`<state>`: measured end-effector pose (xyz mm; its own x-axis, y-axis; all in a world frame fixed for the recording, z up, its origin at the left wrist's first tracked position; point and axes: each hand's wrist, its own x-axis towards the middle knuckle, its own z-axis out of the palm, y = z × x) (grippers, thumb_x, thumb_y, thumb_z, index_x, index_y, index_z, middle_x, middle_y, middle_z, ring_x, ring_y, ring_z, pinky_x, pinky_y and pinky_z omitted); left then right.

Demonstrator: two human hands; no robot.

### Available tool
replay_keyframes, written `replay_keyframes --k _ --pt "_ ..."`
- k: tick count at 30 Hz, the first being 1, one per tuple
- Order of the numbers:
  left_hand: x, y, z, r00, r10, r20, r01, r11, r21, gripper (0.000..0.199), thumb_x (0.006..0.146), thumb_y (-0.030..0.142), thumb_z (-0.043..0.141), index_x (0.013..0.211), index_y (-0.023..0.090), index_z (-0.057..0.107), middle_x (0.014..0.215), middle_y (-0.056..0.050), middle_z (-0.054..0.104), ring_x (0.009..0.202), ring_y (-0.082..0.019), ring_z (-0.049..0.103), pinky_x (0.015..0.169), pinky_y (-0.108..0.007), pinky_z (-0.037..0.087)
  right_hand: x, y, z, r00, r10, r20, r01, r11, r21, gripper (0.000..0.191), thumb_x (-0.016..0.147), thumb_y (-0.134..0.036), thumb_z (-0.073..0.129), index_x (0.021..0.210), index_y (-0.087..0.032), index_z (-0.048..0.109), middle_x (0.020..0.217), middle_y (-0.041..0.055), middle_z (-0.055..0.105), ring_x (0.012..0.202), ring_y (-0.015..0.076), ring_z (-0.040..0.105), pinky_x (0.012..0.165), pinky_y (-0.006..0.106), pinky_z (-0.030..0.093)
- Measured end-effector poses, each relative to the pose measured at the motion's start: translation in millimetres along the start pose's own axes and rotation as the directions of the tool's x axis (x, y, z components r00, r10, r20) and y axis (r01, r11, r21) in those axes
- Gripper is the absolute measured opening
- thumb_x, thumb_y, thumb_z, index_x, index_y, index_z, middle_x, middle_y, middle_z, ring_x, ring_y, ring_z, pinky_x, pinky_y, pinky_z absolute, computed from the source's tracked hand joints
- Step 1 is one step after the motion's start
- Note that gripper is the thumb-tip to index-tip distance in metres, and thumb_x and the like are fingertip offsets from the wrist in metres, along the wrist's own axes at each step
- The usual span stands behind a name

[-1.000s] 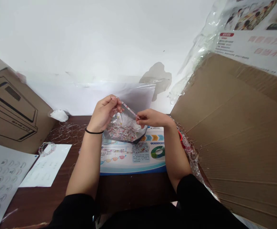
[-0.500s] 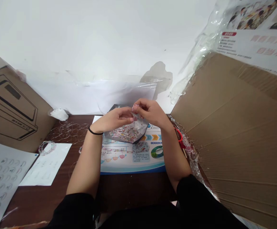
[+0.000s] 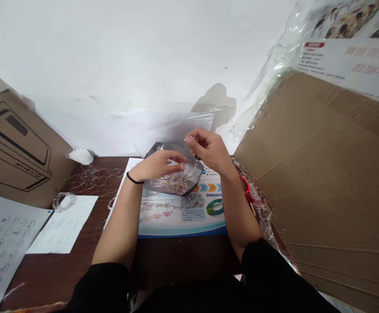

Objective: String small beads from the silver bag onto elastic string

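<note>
A pale wall (image 3: 127,56) stands behind a dark brown table (image 3: 173,261). A large cardboard panel (image 3: 333,174) slants along the right side; a cardboard box (image 3: 16,152) with a printed line drawing stands at the left. On the table lie a printed poster (image 3: 176,226) and, to its left, a white sheet (image 3: 62,230) with a beaded ring (image 3: 64,202) at its upper corner. An open bag (image 3: 168,184) of small mixed beads rests on the poster.

The person's right hand (image 3: 188,140) is above the bag, thumb and forefinger pinched together on the beaded strand (image 3: 196,162). Its short visible part hangs below that hand, long axis near upright, lower end pointing down at the bag; whether it touches cannot be told. The left hand (image 3: 183,164) hovers over the beads, fingers loosely curved, thumb near forefinger; whether they grip anything cannot be told.
</note>
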<state>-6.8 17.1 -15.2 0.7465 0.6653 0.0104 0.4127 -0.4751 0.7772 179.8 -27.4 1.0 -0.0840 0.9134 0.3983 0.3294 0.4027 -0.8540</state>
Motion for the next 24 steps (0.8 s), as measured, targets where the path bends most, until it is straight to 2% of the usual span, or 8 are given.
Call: replay_keyframes --k 2,4,6,10,12,15,18,24 --pt "0.1 4.7 1.5 0.999 0.036 -0.018 -0.037 0.994 -0.101 0.032 0.08 0.042 0.061 0.103 0.021 0.069 0.101 -0.007 0.07 0.088 -0.019 0.063 0.08 -0.031 0.049 0.1 0.0 1.0 1.0 -0.013 0.016 0.013 1.0 -0.014 0.032 0.085 -0.051 0.055 0.084 -0.019 0.057 0.067 -0.0022 0.052 0.06 0.009 0.047 0.058 0.025 0.04" --pt "-0.9 10.2 1.4 0.997 0.047 -0.054 -0.054 0.988 -0.146 0.031 0.082 0.043 0.059 0.098 0.018 0.07 0.093 -0.007 0.07 0.082 -0.018 0.063 0.076 -0.031 0.05 0.2 -0.1 1.0 0.999 -0.022 0.031 0.023 1.0 -0.013 0.032 0.085 -0.05 0.055 0.084 -0.018 0.057 0.068 -0.0021 0.053 0.06 0.0089 0.047 0.058 0.025 0.04" --pt "-3.0 14.4 -0.5 0.99 0.032 -0.139 -0.054 0.986 -0.156 0.032 0.082 0.045 0.058 0.089 0.016 0.069 0.084 -0.006 0.069 0.078 -0.018 0.062 0.072 -0.03 0.049 0.2 0.1 -0.8 0.998 -0.018 0.052 0.019 1.0 -0.015 0.031 0.086 -0.048 0.055 0.085 -0.018 0.057 0.067 -0.0019 0.054 0.059 0.0089 0.048 0.057 0.025 0.039" --pt "-7.6 16.5 -4.7 0.936 0.011 -0.352 -0.098 0.969 -0.228 0.034 0.083 0.046 0.059 0.082 0.013 0.067 0.081 -0.007 0.067 0.079 -0.018 0.061 0.075 -0.029 0.048 -0.4 2.6 -7.5 0.991 0.027 0.134 -0.019 0.998 -0.061 0.026 0.087 -0.043 0.054 0.085 -0.018 0.059 0.069 -0.0011 0.058 0.061 0.0096 0.051 0.06 0.025 0.041" --pt "-8.4 16.0 -4.9 0.912 0.015 -0.409 -0.135 0.954 -0.267 0.033 0.083 0.046 0.06 0.083 0.013 0.066 0.081 -0.007 0.067 0.079 -0.018 0.062 0.075 -0.029 0.048 -0.7 4.8 -10.0 0.983 0.043 0.177 -0.024 0.994 -0.108 0.021 0.085 -0.039 0.056 0.086 -0.018 0.06 0.075 0.0003 0.061 0.068 0.0111 0.054 0.065 0.026 0.043" --pt "-7.8 16.0 -3.4 0.907 0.018 -0.421 -0.154 0.944 -0.291 0.032 0.082 0.045 0.062 0.083 0.014 0.067 0.081 -0.007 0.067 0.078 -0.017 0.062 0.075 -0.029 0.048 -1.0 6.8 -10.0 0.969 0.069 0.238 -0.035 0.989 -0.146 0.018 0.083 -0.034 0.059 0.09 -0.018 0.062 0.086 0.0029 0.065 0.078 0.0136 0.058 0.072 0.028 0.046" --pt "-6.5 16.0 -2.2 0.913 0.021 -0.408 -0.156 0.941 -0.3 0.033 0.081 0.046 0.063 0.081 0.014 0.067 0.083 -0.007 0.068 0.081 -0.018 0.063 0.077 -0.031 0.049 -0.7 6.0 -5.9 0.95 0.071 0.305 -0.041 0.994 -0.103 0.021 0.084 -0.035 0.057 0.096 -0.019 0.062 0.095 0.0044 0.066 0.085 0.0148 0.061 0.076 0.03 0.048" --pt "-5.9 12.7 -2.6 0.888 -0.012 -0.46 -0.166 0.924 -0.344 0.037 0.078 0.048 0.067 0.089 0.013 0.071 0.084 -0.009 0.069 0.083 -0.021 0.064 0.077 -0.032 0.051 2.6 6.9 7.5 0.949 0.011 0.315 -0.009 1.0 -0.01 0.021 0.086 -0.035 0.056 0.094 -0.017 0.063 0.09 0.0029 0.067 0.084 0.0133 0.06 0.076 0.028 0.047"
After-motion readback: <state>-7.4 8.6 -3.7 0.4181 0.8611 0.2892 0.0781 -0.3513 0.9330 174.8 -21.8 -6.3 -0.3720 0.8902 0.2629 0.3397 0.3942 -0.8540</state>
